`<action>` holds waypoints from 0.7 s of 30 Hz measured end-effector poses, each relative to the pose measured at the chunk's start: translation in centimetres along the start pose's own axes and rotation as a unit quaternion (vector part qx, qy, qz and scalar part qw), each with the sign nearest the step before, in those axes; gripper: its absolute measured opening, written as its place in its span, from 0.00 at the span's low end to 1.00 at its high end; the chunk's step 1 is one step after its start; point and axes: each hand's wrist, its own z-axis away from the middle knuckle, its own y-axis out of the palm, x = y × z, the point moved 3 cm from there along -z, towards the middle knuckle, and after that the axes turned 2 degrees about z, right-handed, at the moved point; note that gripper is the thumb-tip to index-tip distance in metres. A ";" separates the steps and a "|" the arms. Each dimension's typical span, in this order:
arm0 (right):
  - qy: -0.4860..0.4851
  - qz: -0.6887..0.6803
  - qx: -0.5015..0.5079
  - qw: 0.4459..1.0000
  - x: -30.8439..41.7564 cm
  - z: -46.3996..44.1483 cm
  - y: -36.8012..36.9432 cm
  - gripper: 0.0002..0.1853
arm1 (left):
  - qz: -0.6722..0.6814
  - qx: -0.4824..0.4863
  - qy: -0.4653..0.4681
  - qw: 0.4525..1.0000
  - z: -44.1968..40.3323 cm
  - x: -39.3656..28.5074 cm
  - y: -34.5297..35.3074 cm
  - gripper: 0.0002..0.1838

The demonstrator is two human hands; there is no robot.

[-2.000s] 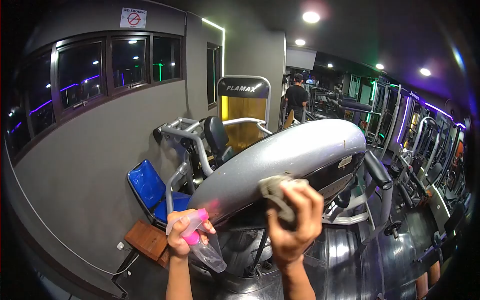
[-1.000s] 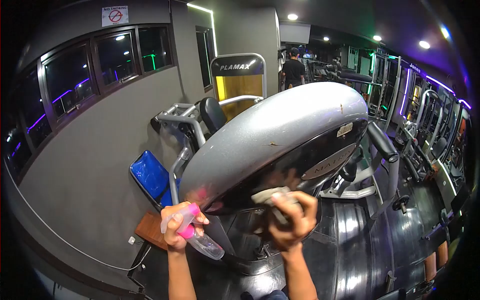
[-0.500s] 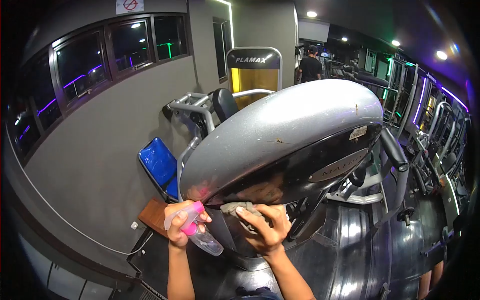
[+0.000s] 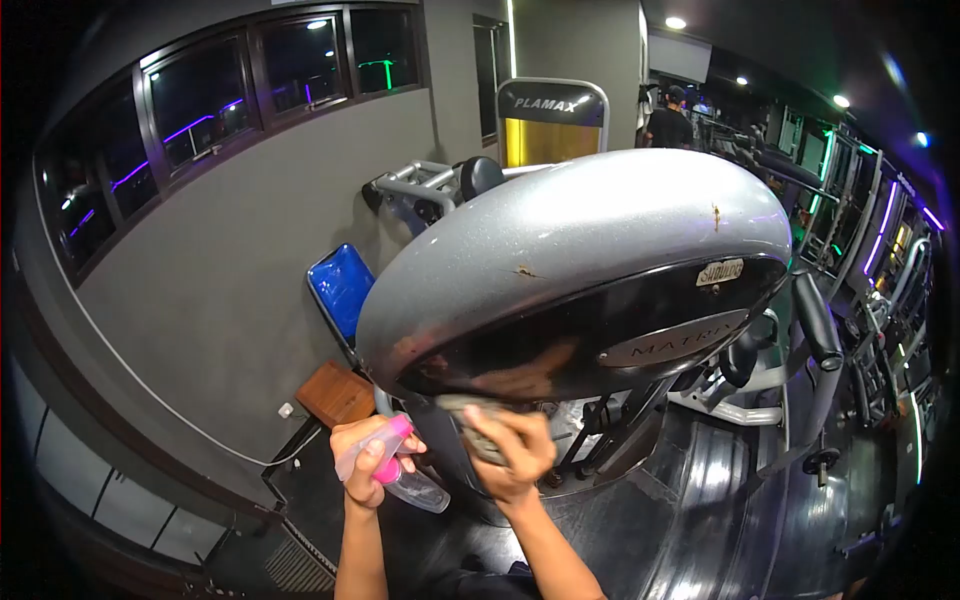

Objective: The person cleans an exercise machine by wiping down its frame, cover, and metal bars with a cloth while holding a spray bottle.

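Observation:
My left hand [image 4: 368, 458] is wrapped round a clear spray bottle [image 4: 418, 490] with a pink and translucent sprayer head, low and left of centre. To its right, my right hand [image 4: 512, 455] grips a grey-green cloth [image 4: 478, 430] at the lower edge of a big rounded machine cover [image 4: 590, 215]. The cover is glossy silver above, with rusty marks, and has a black panel [image 4: 500, 350] that reads MATRIX. Whether the cloth touches the panel's edge is hard to tell, as it is slightly blurred.
A blue chair [image 4: 342, 290] and a brown wooden box [image 4: 335, 393] stand by the grey wall at left. Behind the cover is a PLAMAX machine [image 4: 555, 135]. A person in black [image 4: 670, 125] stands farther back. Padded handles [image 4: 815, 320] and gym equipment fill the right.
My right hand and the cloth have moved left and down from the silver part to the black panel's lower edge, nearer my left hand. The view has shifted; the cover fills more of it.

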 end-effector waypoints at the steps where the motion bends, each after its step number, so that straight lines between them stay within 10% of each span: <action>1: -0.015 0.002 0.046 0.999 0.1 0.4 0.8 0.26 | -0.006 -0.011 -0.005 1.000 0.3 -0.1 0.0 0.29; 9: 0.106 -0.096 0.009 0.990 -2.1 2.2 -3.4 0.16 | -0.055 -0.078 -0.045 0.994 2.0 -0.5 2.2 0.27; 15: 0.257 -0.241 -0.114 0.929 -1.5 3.4 -3.8 0.27 | -0.013 -0.068 -0.038 0.997 2.3 -0.6 2.9 0.24; 21: 0.081 -0.048 -0.094 0.991 -1.1 -1.2 -3.9 0.21 | -0.024 -0.063 -0.038 0.997 2.7 -1.0 1.7 0.25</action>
